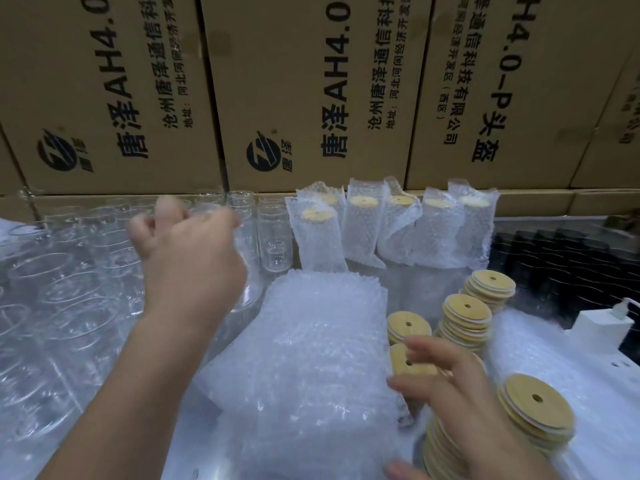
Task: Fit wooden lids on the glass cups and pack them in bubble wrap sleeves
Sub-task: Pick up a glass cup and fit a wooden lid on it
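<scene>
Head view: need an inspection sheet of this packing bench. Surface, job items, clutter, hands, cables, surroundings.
Surface: white bench top, mostly covered.
Job's things: bare glass cups massed at left; bubble wrap sleeves piled in the centre; wooden lids in several stacks at right; sleeved cups with lids on, standing in a row at the back.
Clutter: white charger; black ribbed items at right, unidentifiable.
Grippers: left hand over the cups, blurred, grip unclear; right hand curled round a lid stack.
Cables: white cable into the charger.
Surroundings: printed cardboard boxes stacked behind.
</scene>
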